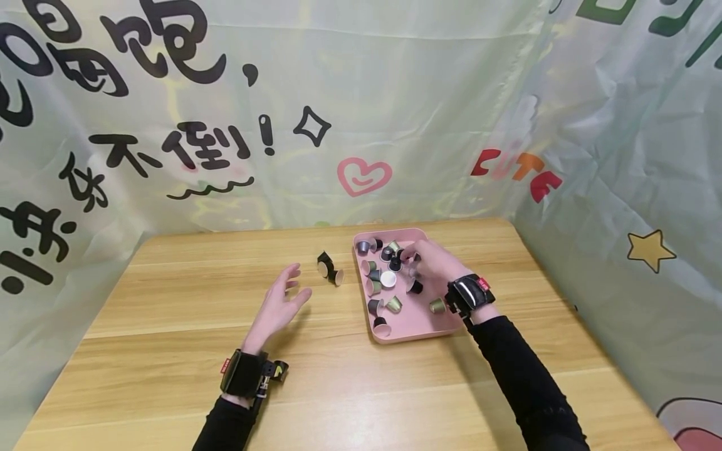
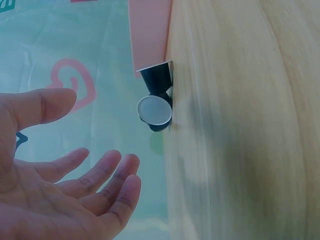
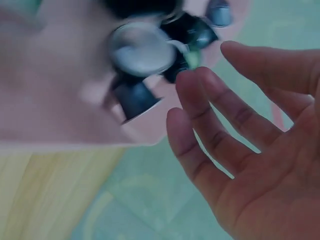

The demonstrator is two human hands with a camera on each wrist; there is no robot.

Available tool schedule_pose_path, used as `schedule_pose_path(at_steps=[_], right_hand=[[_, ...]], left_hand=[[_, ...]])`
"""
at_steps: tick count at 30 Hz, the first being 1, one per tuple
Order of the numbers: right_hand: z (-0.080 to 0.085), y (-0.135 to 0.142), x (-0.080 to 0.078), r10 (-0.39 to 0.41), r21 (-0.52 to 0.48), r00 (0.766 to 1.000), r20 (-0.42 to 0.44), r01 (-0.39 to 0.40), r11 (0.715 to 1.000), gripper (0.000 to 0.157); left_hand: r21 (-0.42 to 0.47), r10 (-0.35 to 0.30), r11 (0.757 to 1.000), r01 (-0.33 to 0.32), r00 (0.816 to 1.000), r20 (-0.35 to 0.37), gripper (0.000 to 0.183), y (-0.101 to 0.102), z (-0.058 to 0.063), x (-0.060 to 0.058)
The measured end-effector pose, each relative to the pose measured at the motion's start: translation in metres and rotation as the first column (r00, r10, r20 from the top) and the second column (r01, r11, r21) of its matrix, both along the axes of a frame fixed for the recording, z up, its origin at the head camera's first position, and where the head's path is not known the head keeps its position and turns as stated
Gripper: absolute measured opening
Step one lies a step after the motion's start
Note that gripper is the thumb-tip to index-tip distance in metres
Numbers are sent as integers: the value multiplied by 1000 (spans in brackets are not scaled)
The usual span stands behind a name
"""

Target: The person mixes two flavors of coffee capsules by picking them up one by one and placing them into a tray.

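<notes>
Coffee capsules in black, grey and green lie scattered in a pink tray [image 1: 417,316]. Over the tray's far right part is my right hand [image 1: 437,260], its fingers close to several dark capsules. In the right wrist view these fingers are loosely bent with nothing between them, near a capsule with a pale lid [image 3: 142,50] and a dark capsule [image 3: 135,100]; the view is blurred. My left hand [image 1: 282,300] hovers above the table, fingers spread and holding nothing. Just beyond it, two black capsules [image 2: 157,80] lie together on the wood, left of the tray.
The wooden table [image 1: 225,294] carries the tray toward its back right. Behind and at the right side hangs a pale green printed cloth [image 1: 423,113] with lettering and drawings. A green capsule [image 1: 437,305] lies in the tray near my right wrist.
</notes>
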State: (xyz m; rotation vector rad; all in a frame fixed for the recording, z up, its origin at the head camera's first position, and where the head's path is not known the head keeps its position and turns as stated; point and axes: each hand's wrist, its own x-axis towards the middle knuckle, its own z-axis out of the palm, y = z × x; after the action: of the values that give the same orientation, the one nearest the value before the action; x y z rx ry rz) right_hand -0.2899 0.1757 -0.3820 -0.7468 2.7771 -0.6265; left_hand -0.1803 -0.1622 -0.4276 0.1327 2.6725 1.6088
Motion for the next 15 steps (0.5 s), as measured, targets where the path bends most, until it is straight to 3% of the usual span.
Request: schedule_pose_path(at_steps=[7,12,15], right_hand=[[6,-2,22,-21,-176,999,-27,16,984,30],[4,-1,40,-64,-380,996,-58,37,924,26],[2,-1,50,-100,-444,990,-98,46,895,23]], left_hand=[[-15,-16,1000,16,1000,4,65,4,0,1],[-22,-30,999,30,999,-13,61,7,-1,1],[-26,-38,999,38,999,-20,59,9,-3,0]])
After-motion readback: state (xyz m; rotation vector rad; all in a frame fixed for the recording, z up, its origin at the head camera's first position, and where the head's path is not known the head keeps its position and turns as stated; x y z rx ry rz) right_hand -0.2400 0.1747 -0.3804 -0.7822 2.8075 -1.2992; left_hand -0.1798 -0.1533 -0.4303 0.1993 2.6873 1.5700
